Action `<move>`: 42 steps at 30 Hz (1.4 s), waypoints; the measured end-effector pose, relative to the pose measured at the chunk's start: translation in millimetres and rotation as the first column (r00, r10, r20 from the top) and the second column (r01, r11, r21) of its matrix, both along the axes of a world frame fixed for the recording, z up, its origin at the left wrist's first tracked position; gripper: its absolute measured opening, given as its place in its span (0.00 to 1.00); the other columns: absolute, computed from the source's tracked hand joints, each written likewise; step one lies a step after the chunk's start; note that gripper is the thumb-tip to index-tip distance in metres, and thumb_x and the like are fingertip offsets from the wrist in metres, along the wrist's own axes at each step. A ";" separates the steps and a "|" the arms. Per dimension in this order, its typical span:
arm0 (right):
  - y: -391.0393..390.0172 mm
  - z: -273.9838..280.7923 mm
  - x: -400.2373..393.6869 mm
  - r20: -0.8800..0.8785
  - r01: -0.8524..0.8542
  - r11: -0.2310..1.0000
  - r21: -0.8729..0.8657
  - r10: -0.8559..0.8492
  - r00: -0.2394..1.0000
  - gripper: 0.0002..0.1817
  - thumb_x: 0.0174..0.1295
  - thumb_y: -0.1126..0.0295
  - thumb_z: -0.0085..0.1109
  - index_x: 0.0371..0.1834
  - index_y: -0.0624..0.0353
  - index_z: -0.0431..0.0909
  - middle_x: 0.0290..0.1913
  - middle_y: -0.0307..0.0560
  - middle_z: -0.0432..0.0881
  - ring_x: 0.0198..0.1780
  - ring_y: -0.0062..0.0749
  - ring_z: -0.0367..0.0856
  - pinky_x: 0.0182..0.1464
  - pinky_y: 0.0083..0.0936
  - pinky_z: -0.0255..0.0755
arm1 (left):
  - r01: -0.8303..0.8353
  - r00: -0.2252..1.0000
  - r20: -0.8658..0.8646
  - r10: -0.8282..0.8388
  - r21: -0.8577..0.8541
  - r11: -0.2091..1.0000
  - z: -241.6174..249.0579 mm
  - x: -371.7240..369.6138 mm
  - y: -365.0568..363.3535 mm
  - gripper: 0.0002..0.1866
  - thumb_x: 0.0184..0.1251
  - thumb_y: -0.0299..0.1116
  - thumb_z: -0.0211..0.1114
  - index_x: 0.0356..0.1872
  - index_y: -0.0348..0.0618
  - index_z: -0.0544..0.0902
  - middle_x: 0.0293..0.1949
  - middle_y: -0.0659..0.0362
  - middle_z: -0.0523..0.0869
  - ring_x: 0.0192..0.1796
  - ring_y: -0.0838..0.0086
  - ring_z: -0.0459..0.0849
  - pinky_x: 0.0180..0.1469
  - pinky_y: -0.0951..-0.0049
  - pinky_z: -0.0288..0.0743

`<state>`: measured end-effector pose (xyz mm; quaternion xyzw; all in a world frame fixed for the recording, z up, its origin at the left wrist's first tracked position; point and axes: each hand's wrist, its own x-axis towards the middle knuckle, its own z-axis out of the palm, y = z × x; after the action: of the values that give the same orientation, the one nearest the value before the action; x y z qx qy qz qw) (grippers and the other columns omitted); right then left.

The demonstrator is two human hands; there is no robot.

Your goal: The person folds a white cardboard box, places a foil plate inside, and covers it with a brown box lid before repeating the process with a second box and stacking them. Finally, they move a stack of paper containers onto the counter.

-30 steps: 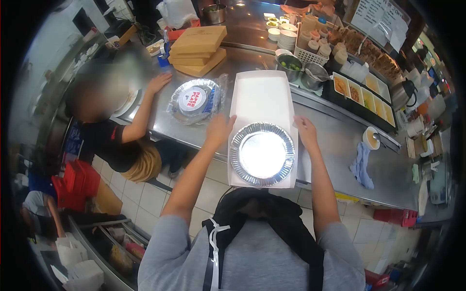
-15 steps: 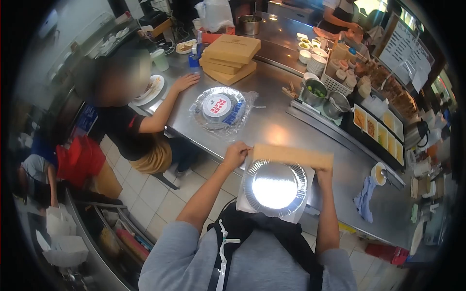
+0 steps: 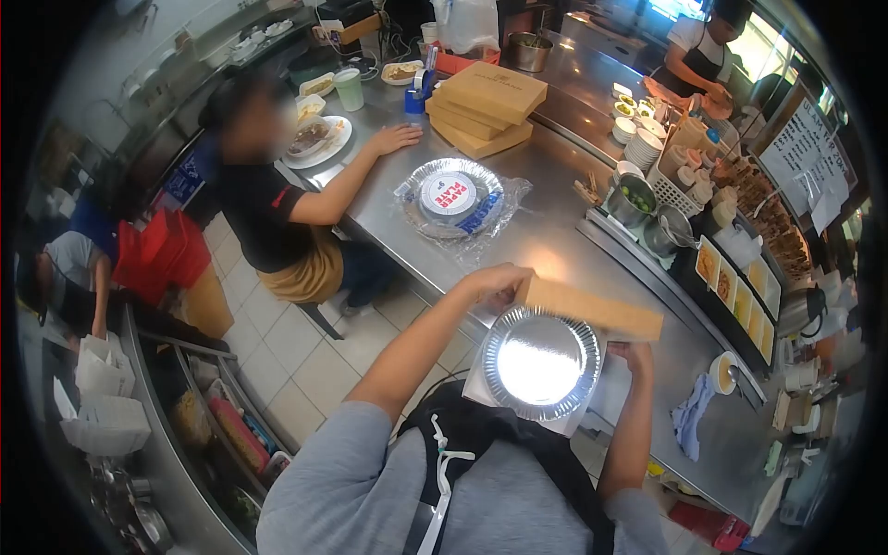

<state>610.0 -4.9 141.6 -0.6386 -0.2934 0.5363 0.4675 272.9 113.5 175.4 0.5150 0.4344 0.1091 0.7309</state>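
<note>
An open cardboard box [image 3: 592, 309] is in front of me at the counter's edge, its brown side upright and its pale inside towards me. A round silver foil plate [image 3: 542, 361] lies in the box, bright with reflected light. My left hand [image 3: 504, 282] is closed on the box's left corner. At the right corner my right hand [image 3: 633, 355] grips the box, fingers partly hidden behind the cardboard. Beyond my left hand, a plastic-wrapped pack of foil plates with a "PAPER PLATE" label [image 3: 449, 196] lies on the steel counter [image 3: 555, 227].
Stacked brown boxes [image 3: 488, 92] and a blue tape dispenser [image 3: 418, 92] are at the back. A seated person [image 3: 264, 194] rests a hand on the counter at left. Food trays [image 3: 735, 287], a bowl [image 3: 724, 372] and a blue cloth [image 3: 692, 416] stand at right.
The view has shifted, so the counter items appear further right. My left hand has turned inward over the box's left corner. The box stays held by both hands.
</note>
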 end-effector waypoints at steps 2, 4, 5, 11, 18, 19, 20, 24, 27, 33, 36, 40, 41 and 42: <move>-20.3 2.4 0.2 0.192 -0.216 0.972 -0.093 0.230 0.954 0.20 0.59 0.57 0.55 0.40 0.66 0.79 0.37 0.49 0.81 0.34 0.28 0.80 0.35 0.23 0.74 | 0.064 0.998 -0.019 -0.064 0.033 0.997 6.9 -3.1 -20.2 0.30 0.61 0.42 0.58 0.61 0.35 0.66 0.54 0.50 0.75 0.44 0.68 0.80 0.41 0.69 0.76; -55.8 3.0 -13.0 0.372 -0.355 0.912 -0.203 0.408 0.834 0.26 0.59 0.46 0.55 0.40 0.62 0.79 0.38 0.48 0.81 0.36 0.28 0.80 0.35 0.23 0.73 | -0.052 0.998 -0.037 0.057 0.122 0.991 11.3 -19.9 -70.0 0.35 0.58 0.43 0.64 0.63 0.36 0.63 0.56 0.51 0.74 0.49 0.69 0.78 0.43 0.70 0.76; -83.4 1.7 -30.1 0.390 -0.308 0.931 -0.195 0.361 0.847 0.26 0.58 0.45 0.56 0.37 0.61 0.80 0.37 0.48 0.81 0.37 0.26 0.79 0.35 0.21 0.72 | -0.092 0.994 -0.045 0.098 0.117 0.989 6.1 -26.7 -91.7 0.38 0.57 0.44 0.67 0.64 0.36 0.62 0.55 0.51 0.74 0.52 0.69 0.76 0.45 0.70 0.75; -152.8 51.3 -101.8 -0.106 0.041 0.955 -0.294 -0.076 0.991 0.30 0.59 0.45 0.54 0.56 0.56 0.68 0.46 0.41 0.76 0.40 0.25 0.74 0.38 0.21 0.71 | -0.404 0.909 0.042 0.414 -0.153 0.902 14.9 -36.9 -188.2 0.33 0.62 0.44 0.64 0.62 0.34 0.65 0.45 0.55 0.79 0.49 0.76 0.75 0.47 0.76 0.72; -89.0 40.7 -69.6 -0.230 0.206 0.966 -0.155 -0.238 0.944 0.21 0.58 0.46 0.57 0.43 0.51 0.74 0.28 0.34 0.78 0.25 0.19 0.75 0.28 0.18 0.72 | -0.303 0.945 -0.016 0.326 0.326 0.895 -21.6 -6.7 -99.5 0.32 0.70 0.55 0.43 0.55 0.32 0.72 0.51 0.48 0.78 0.53 0.69 0.74 0.52 0.71 0.68; -79.5 35.7 -56.8 -0.222 0.189 0.970 -0.151 -0.219 0.950 0.21 0.58 0.46 0.57 0.43 0.51 0.74 0.28 0.34 0.78 0.25 0.19 0.75 0.28 0.18 0.72 | -0.404 0.911 0.050 0.410 0.315 0.859 -24.0 1.8 -80.9 0.33 0.68 0.57 0.45 0.53 0.31 0.73 0.52 0.47 0.77 0.55 0.69 0.73 0.53 0.71 0.68; -70.1 29.1 -42.3 -0.208 0.139 0.970 -0.200 -0.181 0.961 0.21 0.57 0.46 0.57 0.42 0.50 0.74 0.27 0.34 0.78 0.23 0.19 0.74 0.26 0.17 0.71 | -0.501 0.864 0.115 0.490 0.295 0.813 -23.5 10.4 -64.6 0.34 0.67 0.58 0.47 0.52 0.31 0.75 0.53 0.47 0.77 0.58 0.69 0.72 0.53 0.71 0.68; -51.8 22.8 -30.5 -0.149 0.104 0.949 -0.296 -0.153 0.977 0.20 0.56 0.46 0.59 0.40 0.50 0.76 0.25 0.34 0.78 0.21 0.20 0.74 0.26 0.18 0.71 | -0.388 0.885 0.270 0.379 -0.022 0.922 -35.9 40.6 -24.1 0.34 0.61 0.57 0.54 0.53 0.33 0.76 0.52 0.45 0.78 0.55 0.64 0.77 0.54 0.69 0.69; -45.8 31.3 -36.5 -0.129 0.119 0.936 -0.332 -0.170 0.977 0.21 0.56 0.46 0.59 0.42 0.50 0.76 0.30 0.37 0.79 0.26 0.23 0.75 0.27 0.20 0.72 | -0.236 0.972 0.035 0.234 0.222 0.946 -32.5 40.0 -21.4 0.35 0.56 0.57 0.57 0.55 0.35 0.75 0.50 0.44 0.80 0.51 0.58 0.80 0.53 0.67 0.72; -78.2 33.5 -63.9 0.034 0.178 0.942 -0.286 -0.176 0.984 0.28 0.52 0.44 0.62 0.49 0.51 0.74 0.39 0.41 0.76 0.30 0.31 0.71 0.35 0.36 0.77 | -0.222 0.975 0.054 0.216 0.308 0.925 -4.5 -0.7 -107.2 0.42 0.51 0.55 0.66 0.65 0.45 0.63 0.45 0.45 0.81 0.47 0.63 0.82 0.43 0.67 0.80; -103.0 35.7 -82.8 -0.028 0.248 0.904 -0.349 -0.274 0.961 0.28 0.52 0.45 0.63 0.49 0.51 0.73 0.41 0.41 0.74 0.32 0.33 0.71 0.42 0.40 0.76 | -0.476 0.863 0.123 0.490 -0.126 0.870 -19.7 -9.9 -140.2 0.33 0.54 0.45 0.70 0.56 0.37 0.69 0.44 0.50 0.80 0.42 0.73 0.80 0.34 0.79 0.79; -106.6 30.9 -96.6 -0.174 0.355 0.833 -0.425 -0.460 0.871 0.29 0.51 0.47 0.66 0.50 0.53 0.73 0.37 0.41 0.72 0.35 0.34 0.72 0.48 0.42 0.74 | -0.535 0.738 0.215 0.640 -0.392 0.749 -20.1 -11.0 -140.6 0.22 0.54 0.39 0.72 0.43 0.37 0.74 0.37 0.58 0.80 0.39 0.78 0.79 0.41 0.81 0.76; -101.1 21.6 -93.6 -0.278 0.389 0.838 -0.382 -0.505 0.817 0.29 0.51 0.49 0.66 0.51 0.54 0.72 0.38 0.41 0.74 0.37 0.35 0.73 0.51 0.42 0.73 | -0.536 0.738 0.214 0.640 -0.390 0.749 -20.0 -9.7 -135.1 0.22 0.54 0.39 0.72 0.43 0.37 0.74 0.37 0.58 0.80 0.39 0.78 0.79 0.41 0.81 0.76; -96.9 15.7 -89.7 -0.380 0.426 0.839 -0.339 -0.536 0.754 0.29 0.52 0.51 0.67 0.51 0.56 0.72 0.38 0.42 0.75 0.39 0.35 0.74 0.54 0.43 0.71 | -0.517 0.730 0.231 0.644 -0.430 0.740 -19.4 -7.4 -128.3 0.20 0.54 0.37 0.71 0.41 0.37 0.75 0.36 0.59 0.80 0.39 0.78 0.79 0.42 0.81 0.75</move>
<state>520.3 -101.9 157.3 -0.5967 0.0658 0.5625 0.5685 265.5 -14.9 156.0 0.1879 0.4436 0.3532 0.8020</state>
